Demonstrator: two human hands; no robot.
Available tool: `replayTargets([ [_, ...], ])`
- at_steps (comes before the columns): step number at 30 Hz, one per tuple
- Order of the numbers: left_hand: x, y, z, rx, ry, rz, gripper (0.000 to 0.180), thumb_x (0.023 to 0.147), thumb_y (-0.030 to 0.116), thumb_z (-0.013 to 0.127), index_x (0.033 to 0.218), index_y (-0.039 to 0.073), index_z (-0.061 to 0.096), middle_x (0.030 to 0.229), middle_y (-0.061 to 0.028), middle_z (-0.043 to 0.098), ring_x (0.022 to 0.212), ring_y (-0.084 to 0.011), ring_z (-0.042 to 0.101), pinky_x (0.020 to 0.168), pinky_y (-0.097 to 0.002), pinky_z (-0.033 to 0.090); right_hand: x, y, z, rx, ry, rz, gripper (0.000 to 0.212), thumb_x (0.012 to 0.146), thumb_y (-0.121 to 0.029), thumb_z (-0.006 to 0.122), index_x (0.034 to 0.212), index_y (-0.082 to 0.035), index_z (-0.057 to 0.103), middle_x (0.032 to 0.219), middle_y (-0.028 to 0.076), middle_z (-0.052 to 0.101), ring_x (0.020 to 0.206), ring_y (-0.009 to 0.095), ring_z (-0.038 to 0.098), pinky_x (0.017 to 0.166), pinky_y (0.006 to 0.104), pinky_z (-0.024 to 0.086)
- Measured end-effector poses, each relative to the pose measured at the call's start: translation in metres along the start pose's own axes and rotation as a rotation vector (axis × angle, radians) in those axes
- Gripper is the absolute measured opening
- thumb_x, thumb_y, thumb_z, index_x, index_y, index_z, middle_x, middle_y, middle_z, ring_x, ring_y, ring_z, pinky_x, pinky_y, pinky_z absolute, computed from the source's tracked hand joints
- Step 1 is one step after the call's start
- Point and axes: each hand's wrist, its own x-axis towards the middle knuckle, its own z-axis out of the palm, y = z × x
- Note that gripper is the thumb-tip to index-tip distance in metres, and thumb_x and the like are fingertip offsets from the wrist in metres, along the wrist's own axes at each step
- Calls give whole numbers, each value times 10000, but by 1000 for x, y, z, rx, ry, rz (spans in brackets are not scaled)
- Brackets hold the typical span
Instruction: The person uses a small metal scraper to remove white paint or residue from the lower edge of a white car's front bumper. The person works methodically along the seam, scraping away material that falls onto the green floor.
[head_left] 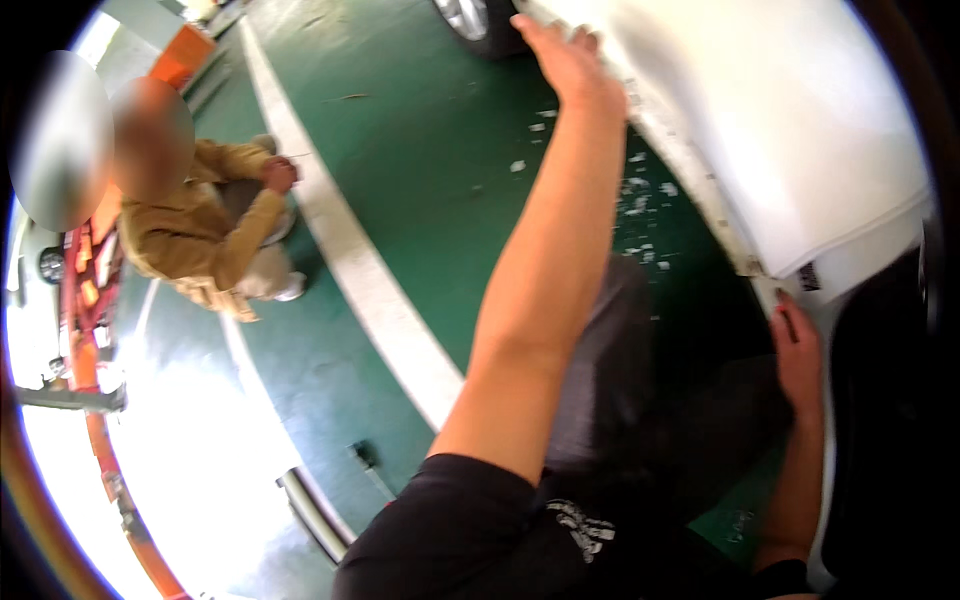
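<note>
My left arm stretches far forward, and my left hand lies with fingers extended along the lower edge of a white car body, close to its wheel. The fingers look spread and hold nothing that I can see. Lower at the right, my right hand is at the near corner of the car's pale sill. Its fingers are drawn together around something small and dark, too small to name. A small dark-patterned label sits on the white panel just above that hand.
White flakes are scattered on the green floor beneath the sill. A person in a tan jacket crouches at the left beyond a white floor line. A dark-headed tool and a metal bar lie at the lower left.
</note>
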Motion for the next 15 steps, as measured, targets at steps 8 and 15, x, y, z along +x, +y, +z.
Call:
replayTargets([
  [8,-175,-11,0,331,-74,-317,641,1112,625,456,1103,25,681,679,-86,644,527,-178,550,442,-282,390,-14,46,13,38,24,-4,431,1139,-244,571,1504,-17,607,1406,215,680,1318,334,641,1136,417,479],
  [15,-250,-135,-28,624,-126,-657,428,1066,391,680,1203,-13,699,1038,-135,733,877,-217,694,849,-339,550,-8,44,5,157,57,75,311,1085,-158,647,1357,-11,683,1260,170,745,1171,268,705,1039,382,532],
])
